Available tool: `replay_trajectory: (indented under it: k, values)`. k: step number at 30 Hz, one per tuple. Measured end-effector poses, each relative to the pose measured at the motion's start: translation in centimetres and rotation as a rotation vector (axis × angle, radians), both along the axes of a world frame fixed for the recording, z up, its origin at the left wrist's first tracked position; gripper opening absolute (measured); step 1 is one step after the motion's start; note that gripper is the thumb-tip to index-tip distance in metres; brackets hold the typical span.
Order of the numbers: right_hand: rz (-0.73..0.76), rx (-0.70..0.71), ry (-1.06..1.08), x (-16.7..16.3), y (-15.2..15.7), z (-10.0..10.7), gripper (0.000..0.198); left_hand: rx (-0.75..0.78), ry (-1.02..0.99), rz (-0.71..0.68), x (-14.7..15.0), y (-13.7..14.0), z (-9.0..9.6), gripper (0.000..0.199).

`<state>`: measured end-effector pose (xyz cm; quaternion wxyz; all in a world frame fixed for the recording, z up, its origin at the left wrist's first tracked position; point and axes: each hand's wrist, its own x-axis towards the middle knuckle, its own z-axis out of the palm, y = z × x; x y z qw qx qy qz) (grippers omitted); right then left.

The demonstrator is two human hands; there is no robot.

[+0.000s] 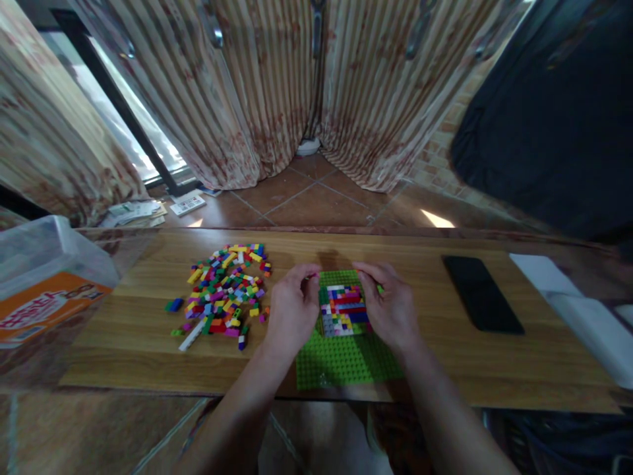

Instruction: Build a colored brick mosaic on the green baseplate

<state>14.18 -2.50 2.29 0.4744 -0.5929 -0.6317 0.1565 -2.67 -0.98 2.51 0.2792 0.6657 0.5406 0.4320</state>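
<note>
A green studded baseplate (346, 363) lies near the table's front edge. Toward its far half sits a patch of multicoloured building bricks (345, 310), with red, blue, white, yellow and grey among them. My left hand (294, 307) is at the plate's far left side, thumb and forefinger closed together; a tiny pinkish spot shows at the tips. Across the patch, my right hand (391, 310) has its fingers bent inward over the plate's right side. What either hand's fingertips hold is too small or hidden to make out.
Left of the plate is a pile of loose bricks (225, 290), with a white strip (192, 335) at its near edge. A clear plastic box (49, 264) stands at the far left. On the right lie a black phone (482, 293) and white paper (568, 297).
</note>
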Motion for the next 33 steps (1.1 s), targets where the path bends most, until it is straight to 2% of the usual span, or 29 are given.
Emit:
replay_trajectory:
  k: [8, 13, 17, 22, 33]
  values:
    - [0.046, -0.215, -0.002, -0.1, 0.2, -0.6, 0.022, -0.044, -0.01, 0.006, -0.4, 0.2, -0.4, 0.018]
    - [0.117, -0.392, 0.183, 0.4, 0.4, -1.1, 0.024, -0.047, 0.017, 0.006, -0.5, 0.2, 0.0, 0.02]
    - [0.104, -0.504, 0.306, 0.6, 0.6, -1.2, 0.027, -0.076, 0.021, 0.006, -0.5, 0.1, 0.5, 0.02]
    - [0.095, -0.548, 0.439, 0.5, 0.9, -0.9, 0.023, -0.104, 0.022, -0.004, -0.4, 0.0, 0.8, 0.018]
    - [0.11, -0.57, 0.485, 0.8, 1.5, -1.0, 0.021, -0.108, 0.104, 0.027, 0.1, -0.1, 0.6, 0.02]
